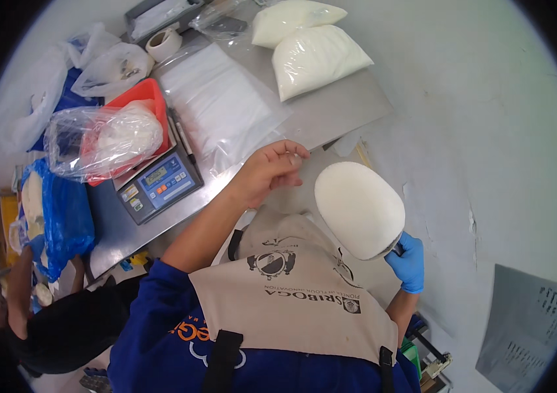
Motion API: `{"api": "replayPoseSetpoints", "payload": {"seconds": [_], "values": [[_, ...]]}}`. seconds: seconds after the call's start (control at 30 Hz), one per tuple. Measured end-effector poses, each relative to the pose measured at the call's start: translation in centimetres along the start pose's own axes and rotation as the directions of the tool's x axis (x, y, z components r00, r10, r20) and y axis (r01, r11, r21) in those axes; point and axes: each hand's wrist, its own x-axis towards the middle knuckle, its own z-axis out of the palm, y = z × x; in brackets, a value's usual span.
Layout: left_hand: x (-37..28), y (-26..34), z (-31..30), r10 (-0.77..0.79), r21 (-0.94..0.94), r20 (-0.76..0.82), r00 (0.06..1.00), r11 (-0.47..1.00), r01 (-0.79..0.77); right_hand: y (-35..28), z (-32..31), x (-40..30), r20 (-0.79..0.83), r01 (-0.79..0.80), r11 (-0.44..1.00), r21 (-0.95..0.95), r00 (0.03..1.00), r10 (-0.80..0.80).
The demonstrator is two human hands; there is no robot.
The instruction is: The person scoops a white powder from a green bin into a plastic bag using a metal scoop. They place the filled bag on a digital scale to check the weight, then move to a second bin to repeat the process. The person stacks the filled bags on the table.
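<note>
My right hand [409, 262], in a blue glove, grips the dark handle of a scoop heaped with white powder [360, 210]. The heap is smooth and rounded and hides most of the scoop. My bare left hand [278, 169] hovers by the near edge of the steel table [342, 108], fingers loosely curled and holding nothing. Beyond it lies a stack of clear plastic bags [217, 93]. Left of that, a digital scale [160, 182] carries a red plastic basket [153, 96], tilted in view, with a clear bag of white powder [128, 130] inside.
Two filled bags of powder [318, 59] lie at the table's far right. Behind are a tape roll [164, 44] and a grey tray [136, 12]. At left, another person's arm [20, 294] is beside a blue plastic bag [67, 221]. A printed sheet [519, 319] hangs right.
</note>
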Motion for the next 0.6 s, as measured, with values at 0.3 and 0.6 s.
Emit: {"api": "replayPoseSetpoints", "payload": {"seconds": [0.3, 0.6], "values": [[-10.4, -10.9, -6.5, 0.207, 0.885, 0.035, 0.978, 0.448, -0.127, -3.0, -1.4, 3.6, 0.096, 0.149, 0.989, 0.001, 0.984, -0.148], [-24.5, -7.3, -9.1, 0.28, 0.867, -0.467, 0.839, 0.33, 0.373, -10.7, -2.3, 4.9, 0.15, 0.423, 0.904, -0.064, 0.899, -0.41]]}}
